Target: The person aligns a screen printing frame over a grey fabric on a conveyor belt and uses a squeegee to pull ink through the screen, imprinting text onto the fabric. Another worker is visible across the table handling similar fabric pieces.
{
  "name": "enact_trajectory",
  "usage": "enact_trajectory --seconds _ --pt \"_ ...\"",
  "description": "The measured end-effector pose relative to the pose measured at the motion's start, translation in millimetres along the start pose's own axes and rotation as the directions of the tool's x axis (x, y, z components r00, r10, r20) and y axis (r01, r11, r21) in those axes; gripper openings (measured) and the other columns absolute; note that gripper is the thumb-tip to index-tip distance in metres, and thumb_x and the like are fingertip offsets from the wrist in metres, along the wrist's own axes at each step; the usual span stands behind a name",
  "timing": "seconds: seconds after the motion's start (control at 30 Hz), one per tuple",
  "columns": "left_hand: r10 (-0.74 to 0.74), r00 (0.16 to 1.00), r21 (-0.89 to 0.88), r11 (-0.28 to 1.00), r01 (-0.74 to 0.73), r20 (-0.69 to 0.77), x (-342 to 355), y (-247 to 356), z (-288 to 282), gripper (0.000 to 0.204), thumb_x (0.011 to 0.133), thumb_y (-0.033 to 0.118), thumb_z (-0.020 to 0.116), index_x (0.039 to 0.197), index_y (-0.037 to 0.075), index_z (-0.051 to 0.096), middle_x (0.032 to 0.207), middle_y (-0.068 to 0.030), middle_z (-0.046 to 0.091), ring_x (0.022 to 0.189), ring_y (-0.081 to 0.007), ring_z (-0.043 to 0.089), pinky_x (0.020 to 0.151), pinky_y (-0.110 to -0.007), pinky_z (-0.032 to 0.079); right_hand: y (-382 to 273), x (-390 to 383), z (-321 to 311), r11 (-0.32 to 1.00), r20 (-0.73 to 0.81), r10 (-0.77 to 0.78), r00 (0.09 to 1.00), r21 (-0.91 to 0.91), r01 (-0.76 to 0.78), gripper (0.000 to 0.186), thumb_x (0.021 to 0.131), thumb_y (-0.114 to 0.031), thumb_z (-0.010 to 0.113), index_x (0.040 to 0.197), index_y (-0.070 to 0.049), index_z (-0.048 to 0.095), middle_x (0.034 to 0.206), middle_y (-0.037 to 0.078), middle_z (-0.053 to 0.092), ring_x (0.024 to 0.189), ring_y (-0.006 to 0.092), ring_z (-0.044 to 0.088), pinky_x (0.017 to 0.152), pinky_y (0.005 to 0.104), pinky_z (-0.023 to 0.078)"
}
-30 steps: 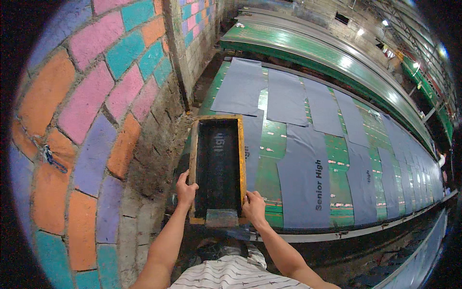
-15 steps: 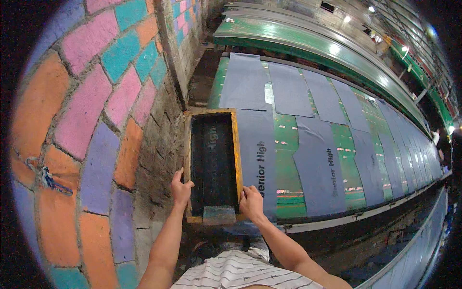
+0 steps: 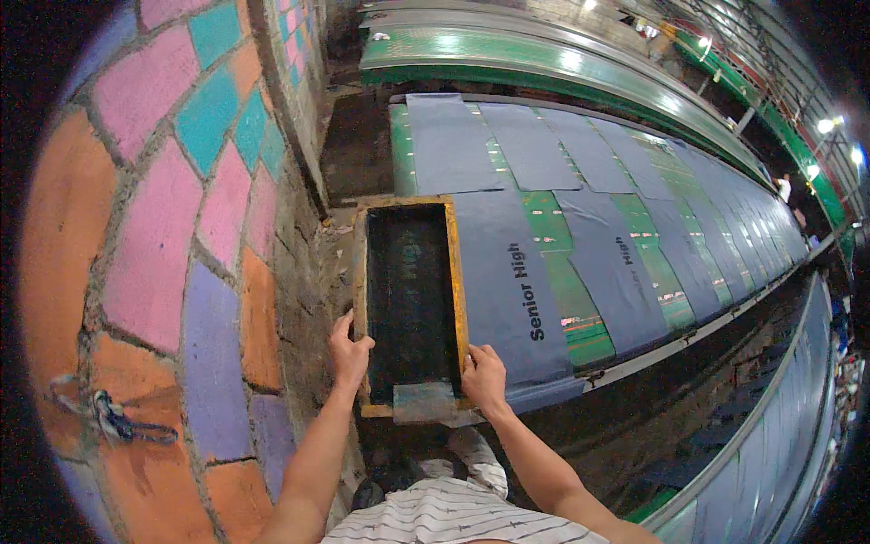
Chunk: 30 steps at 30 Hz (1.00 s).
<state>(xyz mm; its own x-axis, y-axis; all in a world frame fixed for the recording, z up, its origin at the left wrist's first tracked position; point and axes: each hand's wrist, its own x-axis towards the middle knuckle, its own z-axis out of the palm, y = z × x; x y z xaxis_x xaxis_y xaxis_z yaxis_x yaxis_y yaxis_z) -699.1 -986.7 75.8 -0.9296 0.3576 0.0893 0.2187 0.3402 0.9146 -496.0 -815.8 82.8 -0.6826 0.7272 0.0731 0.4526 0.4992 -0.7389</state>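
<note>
Between my two hands is a silk-screen frame (image 3: pixel 458 299) with yellow-edged wooden sides and dark mesh, with faint lettering showing through it. My left hand (image 3: pixel 349 352) grips its left side, thumb over the rim. On the opposite side, my right hand (image 3: pixel 482 376) is closed round the rim near the lower corner. A greyish flat piece (image 3: pixel 424 396) lies across the frame's near end. Just right of the frame, a blue-grey fabric panel (image 3: pixel 494 272) carries black printed lettering. Whether the frame touches the table beneath it I cannot tell.
More blue-grey fabric panels (image 3: pixel 594 272) lie in rows on a long green table (image 3: pixel 589 335). Behind it runs another long green table (image 3: pixel 471 45). A painted block wall (image 3: pixel 154 245) stands close on my left. At the lower right is a further table with fabric (image 3: pixel 770 462).
My view has turned, so the table sits differently in it. The frame and both hands now appear slightly further right, and the whole printed lettering beside the frame shows. Both hands keep their grip.
</note>
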Motion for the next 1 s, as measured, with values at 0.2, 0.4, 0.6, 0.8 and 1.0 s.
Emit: enact_trajectory --seconds 0.2,0.4,0.6,0.8,1.0 --pt "0.039 0.998 -0.01 0.999 -0.038 0.052 27 -8 30 0.069 0.069 0.0 0.067 0.137 -0.006 0.054 0.13 -0.0177 0.059 0.122 -0.0335 0.057 0.104 -0.04 0.044 17 19 0 0.999 -0.12 0.013 0.993 -0.05 -0.019 0.024 0.092 -0.011 0.059 0.111 -0.001 0.069 0.094 0.017 0.061 0.089 0.038 0.062 0.08 0.0467 0.051" --pt "0.12 0.992 -0.068 0.991 -0.117 0.048 53 15 59 0.067 0.067 0.001 0.067 0.132 -0.008 0.055 0.121 -0.0161 0.061 0.114 -0.0304 0.06 0.101 -0.036 0.045 20 47 -10 0.995 -0.17 0.103 0.98 0.02 -0.102 0.024 0.091 -0.008 0.06 0.112 0.0 0.07 0.096 0.017 0.062 0.09 0.0365 0.063 0.081 0.044 0.051" --pt "0.175 0.979 -0.053 0.984 -0.17 0.103 90 32 84 0.067 0.068 0.001 0.066 0.134 -0.008 0.055 0.122 -0.0163 0.061 0.115 -0.0311 0.06 0.101 -0.037 0.045 18 74 -17 0.994 -0.282 0.107 0.953 0.017 -0.106 0.024 0.091 -0.008 0.06 0.112 0.0 0.07 0.094 0.016 0.062 0.088 0.036 0.063 0.08 0.0435 0.051" --pt "0.172 0.953 -0.076 0.985 -0.158 0.251 155 31 110 0.066 0.068 -0.002 0.066 0.133 -0.007 0.055 0.122 -0.0165 0.061 0.115 -0.0309 0.06 0.101 -0.036 0.046 7 111 0 0.977 -0.37 0.182 0.911 -0.033 -0.209 0.022 0.091 -0.008 0.06 0.108 0.0 0.07 0.093 0.016 0.061 0.087 0.0361 0.062 0.078 0.0444 0.05" --pt "0.278 0.87 -0.198 0.957 -0.213 0.408 252 23 132 0.065 0.067 -0.005 0.066 0.132 -0.008 0.056 0.12 -0.0163 0.061 0.113 -0.0299 0.062 0.1 -0.036 0.047 -4 158 49 0.937 -0.483 0.278 0.83 -0.052 -0.344 0.021 0.09 -0.008 0.06 0.107 0.001 0.069 0.093 0.015 0.061 0.086 0.0355 0.062 0.077 0.0455 0.05"
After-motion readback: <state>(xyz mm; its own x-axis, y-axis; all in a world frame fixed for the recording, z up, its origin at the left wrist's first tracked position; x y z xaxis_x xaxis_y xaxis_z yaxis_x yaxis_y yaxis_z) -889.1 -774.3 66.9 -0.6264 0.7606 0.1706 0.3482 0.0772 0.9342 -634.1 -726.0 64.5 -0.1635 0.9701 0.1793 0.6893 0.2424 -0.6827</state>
